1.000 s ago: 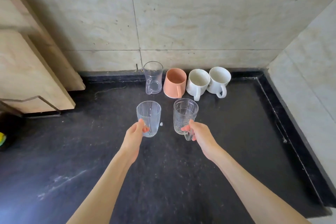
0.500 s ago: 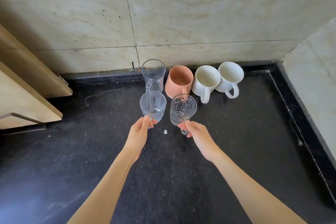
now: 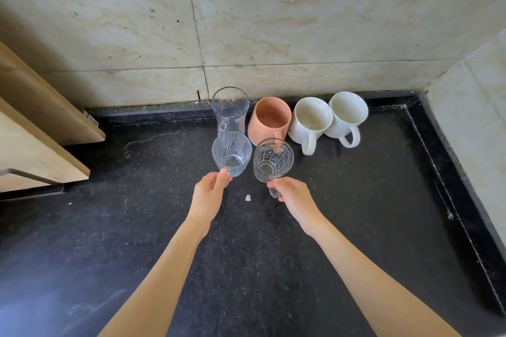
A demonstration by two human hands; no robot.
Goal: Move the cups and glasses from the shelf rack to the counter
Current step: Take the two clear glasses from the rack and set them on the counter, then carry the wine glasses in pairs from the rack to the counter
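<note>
Both glasses carried nearer the cups, left hand (image 3: 209, 194) clamped on fluted glass (image 3: 231, 154), right hand (image 3: 294, 197) gripping patterned glass (image 3: 273, 163) by its handle, beyond them four cups (image 3: 269, 121)

Six drinking vessels are grouped near the back wall of the black speckled desk (image 3: 356, 227). Four stand upright in a back row, left to right: a clear handled glass mug (image 3: 230, 109), a salmon-pink cup (image 3: 269, 120), and two white mugs (image 3: 310, 124) (image 3: 347, 117) touching each other, handles facing forward. In front, a clear fluted glass (image 3: 232, 153) is held by its handle in the left hand (image 3: 209, 195), and a clear diamond-cut glass mug (image 3: 273, 163) in the right hand (image 3: 293, 197).
</note>
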